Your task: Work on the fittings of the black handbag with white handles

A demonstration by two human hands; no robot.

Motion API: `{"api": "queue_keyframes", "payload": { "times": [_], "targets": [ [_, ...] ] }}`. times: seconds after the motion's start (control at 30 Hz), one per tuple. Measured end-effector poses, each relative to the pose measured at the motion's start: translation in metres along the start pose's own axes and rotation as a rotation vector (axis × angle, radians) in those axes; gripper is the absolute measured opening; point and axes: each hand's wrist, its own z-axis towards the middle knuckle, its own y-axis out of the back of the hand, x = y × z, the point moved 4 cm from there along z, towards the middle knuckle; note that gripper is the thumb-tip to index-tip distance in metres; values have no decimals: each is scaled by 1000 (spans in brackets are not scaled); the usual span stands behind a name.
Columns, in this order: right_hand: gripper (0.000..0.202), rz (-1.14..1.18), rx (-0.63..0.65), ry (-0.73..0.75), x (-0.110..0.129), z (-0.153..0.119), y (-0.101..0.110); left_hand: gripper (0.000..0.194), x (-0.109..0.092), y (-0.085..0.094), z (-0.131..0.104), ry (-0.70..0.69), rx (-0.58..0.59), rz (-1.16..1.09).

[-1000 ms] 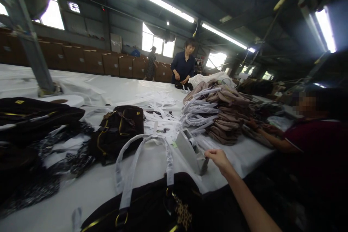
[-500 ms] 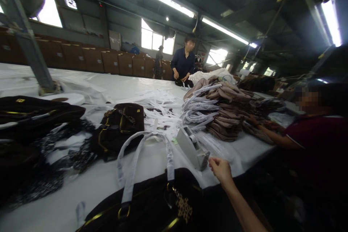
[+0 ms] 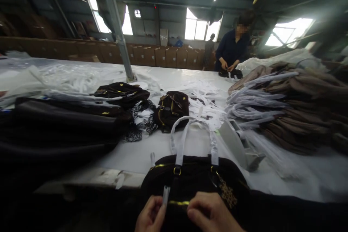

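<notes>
Dark fabric handbag [image 3: 195,177] lies at the bench [image 3: 141,156] edge as both hands work its front. Right hand [image 3: 209,213], moments ago at the tape dispenser [image 3: 239,145], now presses the gold trim; left hand [image 3: 149,217] fingers pinch a white strip [image 3: 165,195]. No legible branding.

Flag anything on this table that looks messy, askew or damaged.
Loose white strips lie scattered across the table behind the small dark bag, in no order. Nothing looks damaged. Both hands, left and right, rest on the near bag, whose handles are wrapped in white.
</notes>
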Motion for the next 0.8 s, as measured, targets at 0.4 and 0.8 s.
{"api": "queue_keyframes", "payload": {
  "times": [0.4,0.8],
  "targets": [
    [21,-133,145,30,8,44,-54,39,15,3,3,-159,37,94],
    [26,-339,96,-101,-1,51,-58,39,10,3,4,-188,-24,135]
  ]
}}
